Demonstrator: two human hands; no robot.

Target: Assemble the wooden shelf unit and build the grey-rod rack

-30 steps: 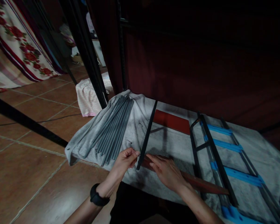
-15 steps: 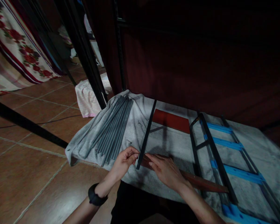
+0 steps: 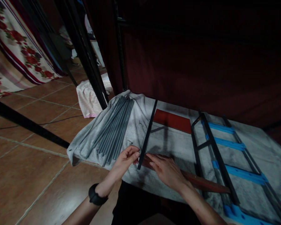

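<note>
A long black metal bar (image 3: pixel 148 136) lies front to back on the grey cloth, with a narrow red-brown board (image 3: pixel 203 183) meeting it near its front end. My left hand (image 3: pixel 127 157) is beside that end, thumb and fingers pinched together. Whatever is between those fingertips is too small or hidden to make out. On the right of the bar, my right hand (image 3: pixel 166 170) grips the board, fingers over it and fingertips close to the bar. A wider red-brown panel (image 3: pixel 172 121) lies farther back between the bar and a black frame (image 3: pixel 219 156).
Several grey metal tubes (image 3: pixel 115 129) are piled on the grey cloth (image 3: pixel 178 147) at left. Small screws (image 3: pixel 141 124) lie between the tubes and the bar. Blue crosspieces (image 3: pixel 244 175) join the frame at right. Black posts (image 3: pixel 84 56) rise at left.
My left fingertips have shifted slightly at the bar's end, still pinched. The right hand keeps its place on the board. The whole view has shifted very slightly.
</note>
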